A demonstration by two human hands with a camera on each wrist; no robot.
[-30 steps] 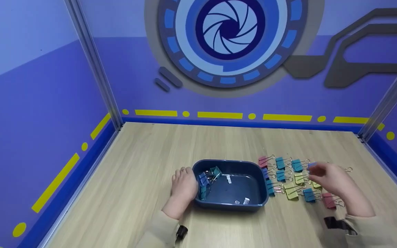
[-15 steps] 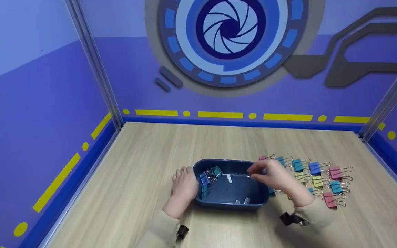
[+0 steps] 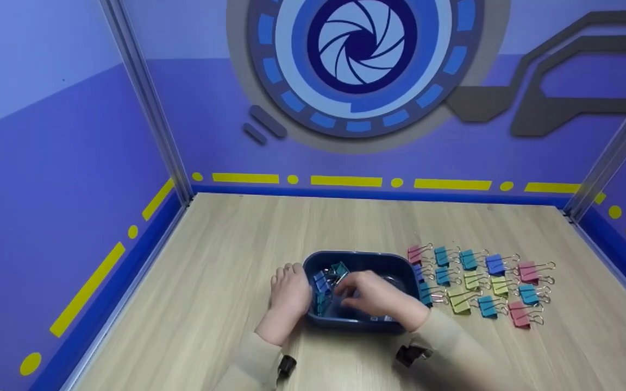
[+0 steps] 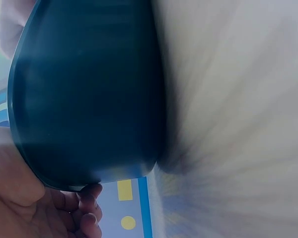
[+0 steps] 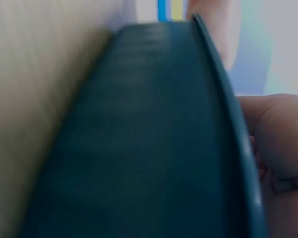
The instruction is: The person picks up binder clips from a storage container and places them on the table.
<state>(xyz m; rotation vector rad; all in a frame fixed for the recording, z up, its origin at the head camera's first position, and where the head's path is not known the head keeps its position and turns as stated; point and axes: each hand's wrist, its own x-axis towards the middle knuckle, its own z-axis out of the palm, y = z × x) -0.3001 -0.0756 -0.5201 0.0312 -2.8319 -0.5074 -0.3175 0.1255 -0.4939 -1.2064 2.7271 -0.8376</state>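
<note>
A dark blue rectangular box (image 3: 364,326) stands on the table. My left hand (image 3: 291,290) grips its left end; in the left wrist view the thumb lies at the rim and the fingers curl by the outer wall (image 4: 89,99). Inside, at the left end, several binder clips lie in a loose pile, among them a blue binder clip (image 3: 321,282) and a teal binder clip (image 3: 340,270). My right hand (image 3: 373,296) reaches down into the box, fingers loosely bent beside that pile. I see nothing held in it. In the right wrist view the box wall hides the fingertips.
Right of the box, several binder clips lie in rough rows, including a yellow clip (image 3: 459,301), a blue clip (image 3: 495,264) and a pink clip (image 3: 519,315). The wooden table (image 3: 226,244) is bounded by printed walls (image 3: 210,119) and metal posts (image 3: 147,98).
My right hand has moved left from the rows of binder clips, over the right rim and into the box. The blue clip near its fingers earlier now lies uncovered. My left hand stays put.
</note>
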